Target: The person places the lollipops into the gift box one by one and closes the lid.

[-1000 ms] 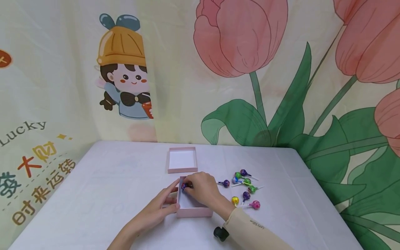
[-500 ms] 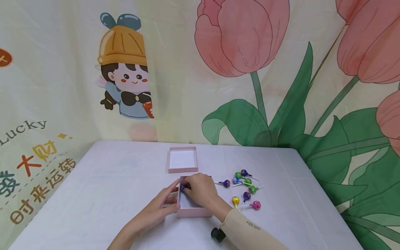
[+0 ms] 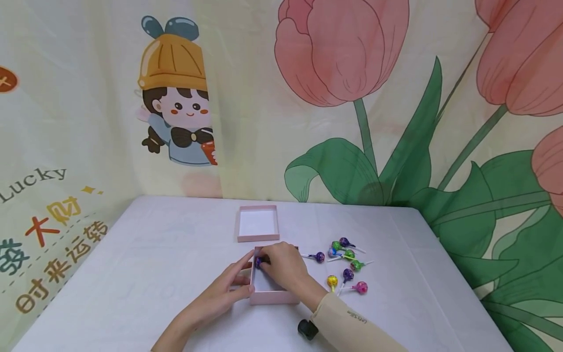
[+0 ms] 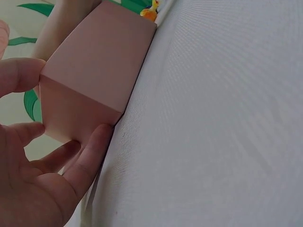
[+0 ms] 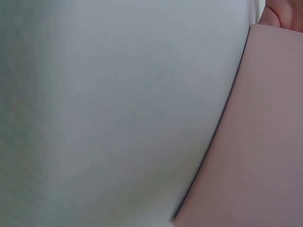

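A backdrop (image 3: 246,122) printed with tulips (image 3: 338,54) and a cartoon figure (image 3: 182,107) stands behind a white-covered table (image 3: 176,244), on which an open pink box (image 3: 274,297) rests just in front of a shallow lid (image 3: 258,238). The left hand (image 3: 222,288), fingers spread and nearly straight, touches the box's left side; the right hand (image 3: 285,266), fingers curled, pinches a purple lollipop (image 3: 257,262) inside, by the left wall, while other lollipops (image 3: 348,275) lie to the right.
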{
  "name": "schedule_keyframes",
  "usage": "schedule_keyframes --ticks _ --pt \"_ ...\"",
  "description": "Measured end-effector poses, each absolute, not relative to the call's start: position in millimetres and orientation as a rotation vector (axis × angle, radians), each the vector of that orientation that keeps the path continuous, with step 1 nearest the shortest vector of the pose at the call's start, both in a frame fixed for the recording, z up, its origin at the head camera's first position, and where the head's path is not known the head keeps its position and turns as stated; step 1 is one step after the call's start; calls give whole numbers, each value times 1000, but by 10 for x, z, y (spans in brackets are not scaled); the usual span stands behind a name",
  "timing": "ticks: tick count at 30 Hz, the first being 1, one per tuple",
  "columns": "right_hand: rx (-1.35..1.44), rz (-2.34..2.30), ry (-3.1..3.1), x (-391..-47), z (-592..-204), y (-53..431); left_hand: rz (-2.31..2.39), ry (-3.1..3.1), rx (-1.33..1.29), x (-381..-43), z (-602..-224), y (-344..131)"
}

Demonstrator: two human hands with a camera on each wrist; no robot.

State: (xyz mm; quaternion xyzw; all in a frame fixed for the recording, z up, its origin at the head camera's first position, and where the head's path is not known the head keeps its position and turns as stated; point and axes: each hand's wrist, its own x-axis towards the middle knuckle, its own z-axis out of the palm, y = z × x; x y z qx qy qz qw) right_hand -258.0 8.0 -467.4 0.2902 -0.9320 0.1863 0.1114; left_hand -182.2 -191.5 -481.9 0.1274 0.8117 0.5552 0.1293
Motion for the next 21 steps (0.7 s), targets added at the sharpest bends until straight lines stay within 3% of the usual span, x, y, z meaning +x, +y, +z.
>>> schedule_keyframes --ticks 21 --pt "968 822 -2816 -2567 -4356 392 1585 2391 348 -1802 -4780 -1904"
